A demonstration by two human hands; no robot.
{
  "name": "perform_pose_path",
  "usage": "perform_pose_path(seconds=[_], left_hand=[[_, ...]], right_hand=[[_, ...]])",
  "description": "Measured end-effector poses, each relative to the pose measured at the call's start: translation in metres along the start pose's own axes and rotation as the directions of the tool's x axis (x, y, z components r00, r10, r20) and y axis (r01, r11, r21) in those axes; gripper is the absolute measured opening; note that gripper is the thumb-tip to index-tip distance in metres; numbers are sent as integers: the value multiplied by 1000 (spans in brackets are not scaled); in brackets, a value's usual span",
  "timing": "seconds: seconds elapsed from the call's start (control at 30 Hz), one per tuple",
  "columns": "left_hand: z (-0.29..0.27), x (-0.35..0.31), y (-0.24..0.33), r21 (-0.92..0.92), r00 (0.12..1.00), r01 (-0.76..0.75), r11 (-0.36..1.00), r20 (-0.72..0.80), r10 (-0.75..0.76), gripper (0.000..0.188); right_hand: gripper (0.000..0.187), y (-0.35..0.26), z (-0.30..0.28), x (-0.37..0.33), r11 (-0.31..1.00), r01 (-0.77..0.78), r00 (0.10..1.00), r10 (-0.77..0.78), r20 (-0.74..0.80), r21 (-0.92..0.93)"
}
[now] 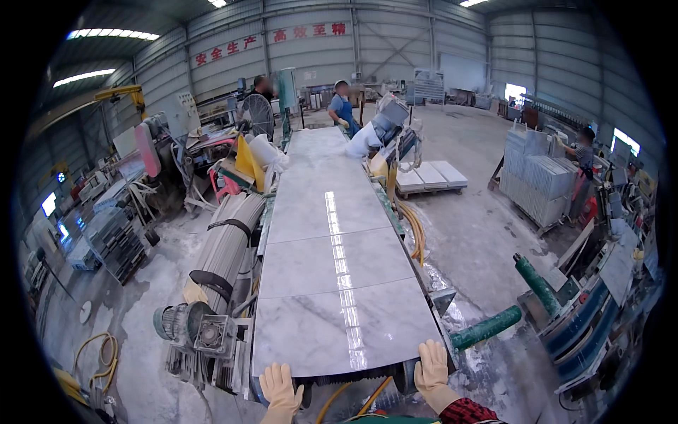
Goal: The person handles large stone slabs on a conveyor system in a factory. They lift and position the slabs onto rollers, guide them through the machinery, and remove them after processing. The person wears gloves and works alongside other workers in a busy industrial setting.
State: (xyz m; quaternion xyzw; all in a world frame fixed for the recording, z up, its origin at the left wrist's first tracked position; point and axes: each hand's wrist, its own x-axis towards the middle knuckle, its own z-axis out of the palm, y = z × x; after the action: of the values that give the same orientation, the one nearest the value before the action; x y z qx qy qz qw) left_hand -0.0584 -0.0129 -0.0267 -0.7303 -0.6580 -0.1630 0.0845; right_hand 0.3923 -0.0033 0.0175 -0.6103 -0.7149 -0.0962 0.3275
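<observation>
Down at the near end of the line, we had both gloved hands on the nearest marble slab [339,328]. It lay flat on the long conveyor [332,212], a pale grey-veined sheet with a bright strip of ceiling light reflected down its middle. Our left hand [280,390] met the slab's near edge left of centre, fingers spread and pointing up the belt, gripping nothing that we could see. Our right hand [432,367] rested at the near right corner, fingers extended and close together along the edge; whether they curled under the stone we could not tell. A red plaid sleeve [470,411] showed at that wrist.

More slabs [328,205] lay end to end further up the belt. A grey motor [191,326] sat just left of the conveyor's near end, and two green padded rollers [494,326] stood to the right on the wet concrete floor. At the far end a person in blue [343,109] stood beside the machine, and another person [583,152] worked near stacked tiles [540,177] on the right.
</observation>
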Motion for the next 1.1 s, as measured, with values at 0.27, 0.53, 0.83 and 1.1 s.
perform_pose_path(seconds=[0.27,0.53,0.83,1.1], left_hand=[[-40,38,3,-215,982,-170,962,48,184,87],[-13,81,14,-213,930,-368,905,-73,361,92],[28,72,20,-11,922,-354,935,-173,347,66],[37,70,23,74,911,-321,944,-250,329,57]], right_hand=[[54,-11,10,-15,997,-82,996,82,-30,-7],[55,-37,12,-31,849,-361,927,371,50,386],[60,-58,63,-26,-524,-787,349,59,935,327],[56,-79,106,-8,-478,-683,409,378,831,553]])
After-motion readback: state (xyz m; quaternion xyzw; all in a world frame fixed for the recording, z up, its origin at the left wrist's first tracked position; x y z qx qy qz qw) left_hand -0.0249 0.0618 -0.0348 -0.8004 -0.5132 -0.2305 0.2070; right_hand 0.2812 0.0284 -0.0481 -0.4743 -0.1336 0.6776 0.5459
